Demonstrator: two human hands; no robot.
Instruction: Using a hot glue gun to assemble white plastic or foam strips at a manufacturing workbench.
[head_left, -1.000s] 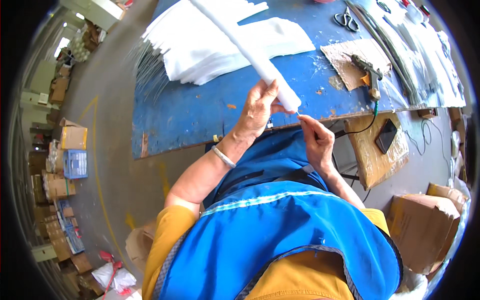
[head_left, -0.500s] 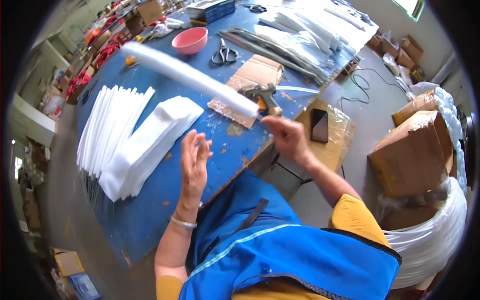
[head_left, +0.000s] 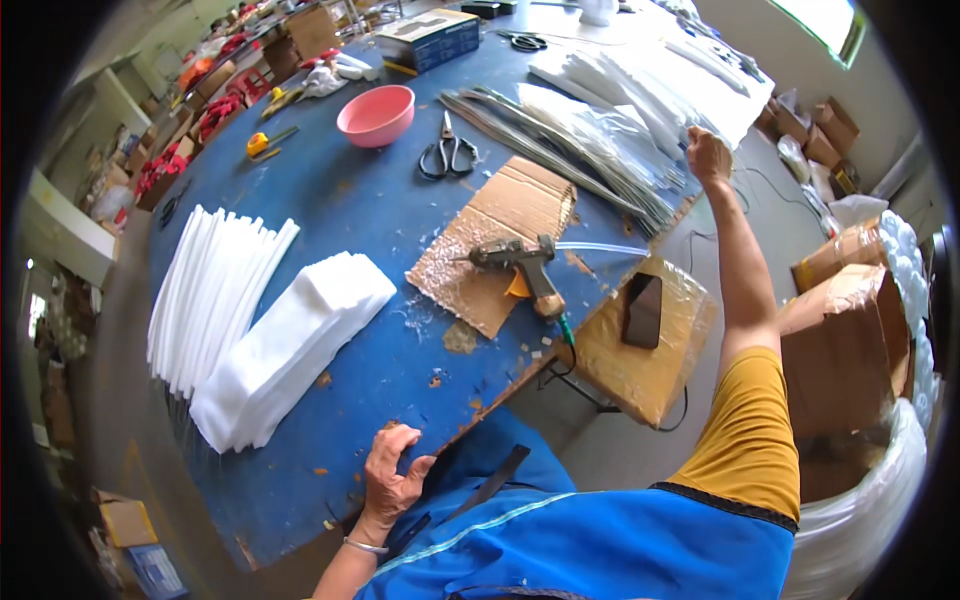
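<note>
Reaching far across, the right hand [head_left: 708, 157] has its grip closed on the edge of the white foam sheets [head_left: 650, 85] heaped at the far side of the blue tabletop [head_left: 370, 220]. The left hand [head_left: 392, 472] lies flat on the near edge, fingers apart, holding nothing. A bundle of thin wires [head_left: 560, 150] lies just beside the heap. Risk: the sheets could drag the wires off, or the arm could catch the glue gun [head_left: 525, 268] on its cardboard [head_left: 500, 235].
</note>
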